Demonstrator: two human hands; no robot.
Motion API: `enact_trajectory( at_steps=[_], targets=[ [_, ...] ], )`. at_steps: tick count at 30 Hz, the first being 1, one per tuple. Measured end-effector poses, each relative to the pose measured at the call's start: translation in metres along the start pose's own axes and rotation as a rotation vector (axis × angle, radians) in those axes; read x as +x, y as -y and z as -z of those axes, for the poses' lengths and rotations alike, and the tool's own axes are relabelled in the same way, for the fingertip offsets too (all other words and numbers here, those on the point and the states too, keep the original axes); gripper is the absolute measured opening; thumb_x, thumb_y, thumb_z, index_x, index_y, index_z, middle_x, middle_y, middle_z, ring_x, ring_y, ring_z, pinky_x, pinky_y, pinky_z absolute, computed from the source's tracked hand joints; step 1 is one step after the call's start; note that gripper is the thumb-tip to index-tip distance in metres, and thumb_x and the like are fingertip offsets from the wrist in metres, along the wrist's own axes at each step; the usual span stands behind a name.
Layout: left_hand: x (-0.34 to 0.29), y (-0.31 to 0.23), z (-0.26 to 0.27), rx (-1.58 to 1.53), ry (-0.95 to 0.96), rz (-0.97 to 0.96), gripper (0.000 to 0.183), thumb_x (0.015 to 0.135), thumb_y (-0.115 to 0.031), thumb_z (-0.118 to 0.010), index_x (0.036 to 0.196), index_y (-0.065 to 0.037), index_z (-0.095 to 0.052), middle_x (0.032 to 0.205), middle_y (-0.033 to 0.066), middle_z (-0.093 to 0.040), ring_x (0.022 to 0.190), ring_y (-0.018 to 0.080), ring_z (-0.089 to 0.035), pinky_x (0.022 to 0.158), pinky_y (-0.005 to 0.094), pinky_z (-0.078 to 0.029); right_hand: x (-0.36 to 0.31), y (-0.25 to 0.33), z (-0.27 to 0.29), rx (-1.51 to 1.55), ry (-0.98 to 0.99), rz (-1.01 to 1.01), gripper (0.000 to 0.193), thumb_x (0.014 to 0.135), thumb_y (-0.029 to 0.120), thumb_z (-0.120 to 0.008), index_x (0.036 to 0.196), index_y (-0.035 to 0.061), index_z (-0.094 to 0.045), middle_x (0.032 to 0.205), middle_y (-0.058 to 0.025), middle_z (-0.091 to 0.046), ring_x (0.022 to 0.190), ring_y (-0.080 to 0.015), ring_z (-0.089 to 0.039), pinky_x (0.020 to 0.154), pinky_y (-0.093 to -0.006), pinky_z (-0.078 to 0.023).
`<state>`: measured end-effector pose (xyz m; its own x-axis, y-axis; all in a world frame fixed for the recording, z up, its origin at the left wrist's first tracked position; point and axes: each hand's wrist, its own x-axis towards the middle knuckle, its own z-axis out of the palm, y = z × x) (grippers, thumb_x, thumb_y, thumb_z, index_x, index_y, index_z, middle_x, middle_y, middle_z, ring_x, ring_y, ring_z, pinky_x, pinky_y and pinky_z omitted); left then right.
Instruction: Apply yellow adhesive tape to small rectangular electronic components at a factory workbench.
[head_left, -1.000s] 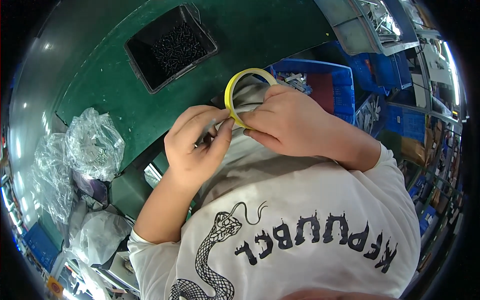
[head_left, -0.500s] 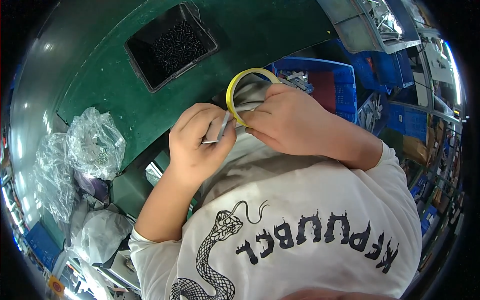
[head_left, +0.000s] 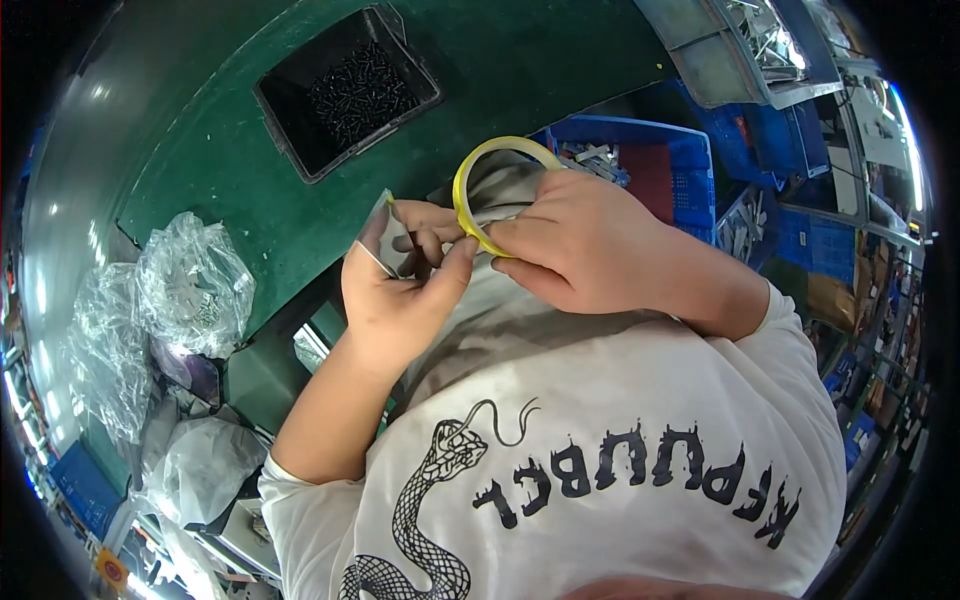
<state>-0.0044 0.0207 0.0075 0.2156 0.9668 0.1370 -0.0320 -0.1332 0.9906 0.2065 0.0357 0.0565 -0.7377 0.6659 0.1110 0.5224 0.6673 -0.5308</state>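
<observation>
My right hand [head_left: 590,240] grips a narrow roll of yellow tape [head_left: 463,190], its ring standing up in front of my shirt. Close by on the left, my left hand [head_left: 395,295] has its fingers curled with a thin, flat, shiny metal piece [head_left: 377,232] lodged in them. One end of that piece sticks up past the fingers. The left thumb and a fingertip come together at the lower left edge of the tape roll; whether they pinch a tape end there is too small to tell.
On the green table [head_left: 230,140] stands a black bin [head_left: 290,150] of small black parts. Crumpled clear plastic bags [head_left: 190,280] lie at the left. A blue crate [head_left: 690,180] with metal pieces is beyond my right hand, with a grey bin [head_left: 700,70] farther back.
My left hand has turned and its fingers have shifted, so the metal piece now tilts up to the left beside the fingers. The right hand and tape roll have hardly moved.
</observation>
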Motion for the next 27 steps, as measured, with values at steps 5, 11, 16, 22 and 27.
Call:
enact_trajectory(
  at_steps=[5, 11, 16, 22, 27],
  targets=[
    [0.001, 0.001, -0.003, -0.032, -0.034, -0.126, 0.028, 0.08, 0.012, -0.07, 0.105, 0.0, -0.068, 0.08, 0.0034, -0.062, 0.059, 0.0058, -0.044, 0.053, 0.0204, -0.037, 0.0, 0.0, -0.002, 0.008, -0.05, 0.025, 0.02, 0.08, 0.014, -0.072, 0.097, 0.0046, -0.066, 0.074, -0.0046, -0.061, 0.063, -0.0262, -0.055, 0.063, -0.0369, -0.044],
    [0.004, -0.005, 0.003, 0.118, 0.014, 0.021, 0.012, 0.082, 0.007, -0.073, 0.092, 0.002, -0.071, 0.077, 0.0026, -0.064, 0.062, 0.0065, -0.048, 0.057, 0.022, -0.04, -0.001, -0.001, -0.005, -0.013, -0.026, -0.006, 0.021, 0.08, 0.013, -0.072, 0.097, 0.0042, -0.065, 0.071, -0.0053, -0.059, 0.063, -0.0266, -0.054, 0.062, -0.037, -0.044],
    [0.004, -0.012, -0.001, 0.042, 0.016, 0.106, 0.008, 0.083, 0.008, -0.071, 0.09, 0.004, -0.07, 0.078, 0.0023, -0.065, 0.066, 0.0059, -0.052, 0.059, 0.0214, -0.041, -0.003, -0.003, -0.005, -0.018, 0.014, -0.007, 0.02, 0.08, 0.013, -0.071, 0.097, 0.0035, -0.065, 0.07, -0.0054, -0.058, 0.063, -0.0269, -0.053, 0.062, -0.0377, -0.044],
    [0.004, -0.008, -0.002, -0.012, 0.061, 0.097, 0.005, 0.084, 0.008, -0.07, 0.086, 0.004, -0.069, 0.079, 0.0031, -0.065, 0.066, 0.006, -0.052, 0.059, 0.0216, -0.041, -0.005, -0.004, -0.005, 0.002, 0.013, 0.006, 0.02, 0.079, 0.011, -0.071, 0.096, 0.0028, -0.065, 0.07, -0.0062, -0.058, 0.063, -0.0276, -0.054, 0.06, -0.0388, -0.044],
    [0.002, -0.008, -0.002, 0.074, 0.078, 0.065, 0.006, 0.084, 0.007, -0.07, 0.085, 0.001, -0.067, 0.078, 0.0023, -0.063, 0.064, 0.0064, -0.049, 0.058, 0.0218, -0.04, -0.006, -0.004, -0.007, 0.052, -0.039, 0.008, 0.021, 0.078, 0.011, -0.073, 0.095, 0.0021, -0.064, 0.07, -0.0063, -0.058, 0.063, -0.0277, -0.055, 0.06, -0.0384, -0.044]
  ],
)
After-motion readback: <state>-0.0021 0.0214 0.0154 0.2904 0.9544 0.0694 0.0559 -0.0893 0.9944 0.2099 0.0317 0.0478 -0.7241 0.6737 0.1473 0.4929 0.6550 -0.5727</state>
